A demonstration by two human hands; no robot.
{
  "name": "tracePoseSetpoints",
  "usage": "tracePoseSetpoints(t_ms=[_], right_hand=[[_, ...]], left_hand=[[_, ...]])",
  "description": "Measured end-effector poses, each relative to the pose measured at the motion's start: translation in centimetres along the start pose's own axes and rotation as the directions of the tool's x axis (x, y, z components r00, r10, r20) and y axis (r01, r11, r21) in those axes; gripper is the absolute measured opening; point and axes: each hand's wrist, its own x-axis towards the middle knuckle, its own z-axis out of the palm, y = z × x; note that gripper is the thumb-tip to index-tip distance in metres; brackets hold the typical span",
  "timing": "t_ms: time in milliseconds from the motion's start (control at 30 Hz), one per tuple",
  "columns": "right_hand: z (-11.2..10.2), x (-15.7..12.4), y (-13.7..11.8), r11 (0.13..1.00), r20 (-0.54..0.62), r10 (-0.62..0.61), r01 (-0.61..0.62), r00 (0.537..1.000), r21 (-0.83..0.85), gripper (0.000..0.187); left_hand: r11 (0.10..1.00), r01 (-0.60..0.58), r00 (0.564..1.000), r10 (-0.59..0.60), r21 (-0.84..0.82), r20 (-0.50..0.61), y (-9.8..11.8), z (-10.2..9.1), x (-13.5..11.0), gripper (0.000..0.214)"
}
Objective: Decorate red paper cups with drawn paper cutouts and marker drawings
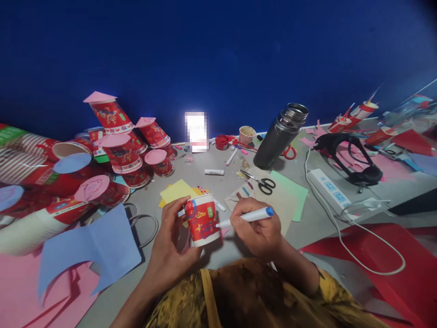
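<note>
A red printed paper cup (201, 221) with a white rim is held slightly tilted in front of me. My left hand (174, 230) is closed around its left side, thumb under the bottom edge. My right hand (257, 228) grips a white marker (252, 215) with a blue end; its tip points at the cup's right side and seems to touch it. Blue and purple marks show on the cup's wall. Behind the cup lie yellow paper sheets (177, 192). A pair of scissors (264, 183) with black handles rests on papers beyond my right hand.
Red cups with pink paper tops (118, 152) stand stacked at left, near a blue sheet (92, 248). A dark open flask (280, 139) stands behind the scissors. At right are a power strip (329, 187) with a white cable, a black strapped headset (351, 159) and red paper (378, 250).
</note>
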Motion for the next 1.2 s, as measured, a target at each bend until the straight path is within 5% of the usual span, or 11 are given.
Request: tracePoseSetpoints(t_ms=[400,1200], right_hand=[[0.0,-0.08,0.02,1.0,0.006,0.013,-0.013,1.0,0.008,0.016],[0.61,0.34,-0.15,0.995,0.027,-0.081,0.082,0.996,-0.058,0.017]], left_hand=[[0.999,0.03,0.999,-0.03,-0.029,0.026,0.08,-0.15,-0.27,0.082],[0.963,-0.101,0.995,0.093,0.249,0.044,0.64,-0.3,0.29,0.08]])
